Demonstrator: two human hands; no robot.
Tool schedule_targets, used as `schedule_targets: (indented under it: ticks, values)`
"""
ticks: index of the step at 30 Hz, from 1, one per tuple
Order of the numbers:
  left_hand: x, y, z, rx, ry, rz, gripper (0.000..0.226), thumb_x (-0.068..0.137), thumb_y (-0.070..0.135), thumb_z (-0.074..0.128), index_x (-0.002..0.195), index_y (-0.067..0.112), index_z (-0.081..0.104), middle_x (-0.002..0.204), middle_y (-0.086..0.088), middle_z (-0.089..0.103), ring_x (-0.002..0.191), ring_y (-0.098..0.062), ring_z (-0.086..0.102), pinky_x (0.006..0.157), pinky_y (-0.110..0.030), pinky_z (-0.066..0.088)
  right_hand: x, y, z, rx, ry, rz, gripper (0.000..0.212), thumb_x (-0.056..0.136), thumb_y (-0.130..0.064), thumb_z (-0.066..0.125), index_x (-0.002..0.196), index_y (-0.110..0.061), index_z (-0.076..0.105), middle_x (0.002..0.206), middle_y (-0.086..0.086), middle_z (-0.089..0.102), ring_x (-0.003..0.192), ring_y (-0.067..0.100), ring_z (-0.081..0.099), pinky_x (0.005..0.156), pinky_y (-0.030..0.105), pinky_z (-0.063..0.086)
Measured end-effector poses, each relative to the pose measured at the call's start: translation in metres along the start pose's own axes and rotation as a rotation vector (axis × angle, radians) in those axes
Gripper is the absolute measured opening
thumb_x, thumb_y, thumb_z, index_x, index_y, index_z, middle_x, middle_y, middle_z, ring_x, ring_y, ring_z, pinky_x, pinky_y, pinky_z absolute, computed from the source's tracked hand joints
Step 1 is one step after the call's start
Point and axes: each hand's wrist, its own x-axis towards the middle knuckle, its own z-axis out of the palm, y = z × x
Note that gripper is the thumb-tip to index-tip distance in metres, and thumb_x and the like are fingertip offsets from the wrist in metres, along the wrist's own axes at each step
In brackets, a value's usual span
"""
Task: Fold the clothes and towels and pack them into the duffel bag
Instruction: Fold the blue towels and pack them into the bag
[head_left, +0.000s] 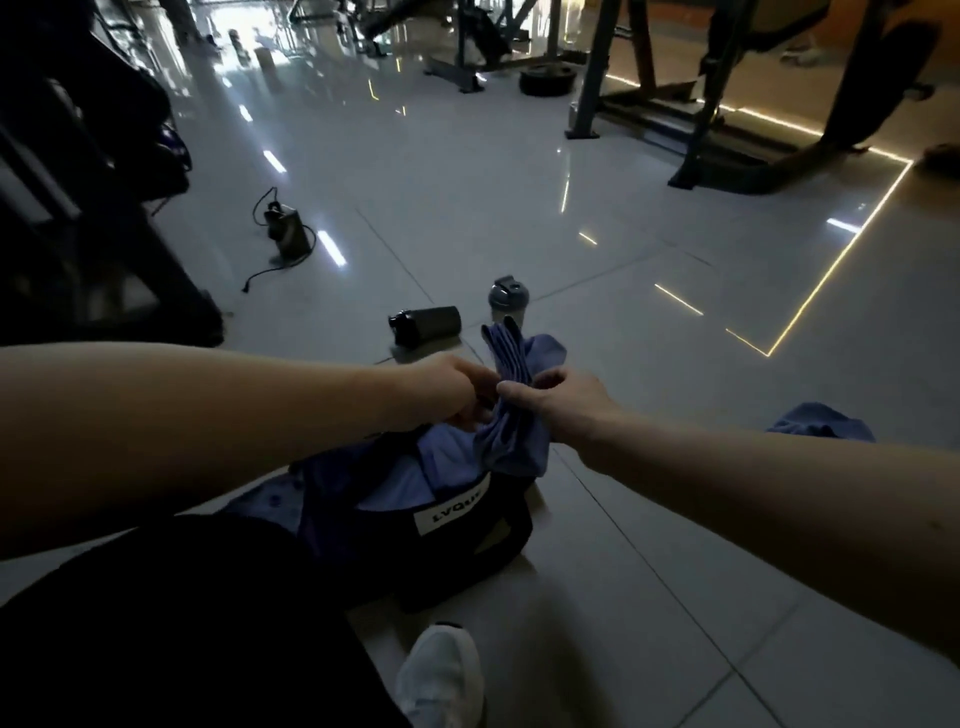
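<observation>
Left hand (452, 389), right hand (561, 402) pinch pleated blue cloth (514, 431) over bag (467, 540).

Tiled floor (675, 519) — duffel bag (457, 540), toppled bottle (426, 322)

Hands: two, the left hand (451, 391) and the right hand (563, 402).
Duffel bags: one, a dark duffel bag (467, 540) with a white label.
Blue cloths: probably four in this dim light: a bunched cloth (511, 415), a cloth in the bag's mouth (415, 478), a buttoned cloth (260, 501) left of the bag, and a crumpled cloth (821, 422) far right.
Bottles: two, a lying bottle (426, 323) and an upright shaker (508, 301).
Shoes: one white shoe (441, 675).
Corded boxes: one corded box (285, 228).
Weight plates: one weight plate (546, 80).
</observation>
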Motion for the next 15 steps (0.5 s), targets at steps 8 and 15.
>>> schedule_targets:
  ticks: [8, 15]
  values:
    - [0.008, -0.087, -0.046, -0.074, 0.081, -0.061, 0.067, 0.074, -0.026, 0.043, 0.131, 0.005, 0.061, 0.109, -0.013, 0.073, 0.088, -0.019, 0.067, 0.071, -0.031, 0.053, 0.046, 0.013, 0.082, -0.326, -0.103, -0.028, 0.039, 0.066, -0.023, 0.091, 0.089, -0.020, 0.060, 0.086, 0.000, 0.067, 0.081, 0.016, 0.068, 0.077, 0.033, 0.059]
    - [0.014, -0.149, -0.071, 0.294, 0.069, -0.003, 0.035, 0.085, 0.001, 0.059, 0.112, 0.017, 0.072, 0.106, -0.001, 0.074, 0.096, -0.020, 0.069, 0.091, -0.042, 0.057, 0.077, 0.028, 0.116, -0.578, -0.231, -0.085, 0.037, 0.071, -0.022, 0.080, 0.101, -0.021, 0.057, 0.089, 0.000, 0.065, 0.080, 0.015, 0.063, 0.070, 0.031, 0.054]
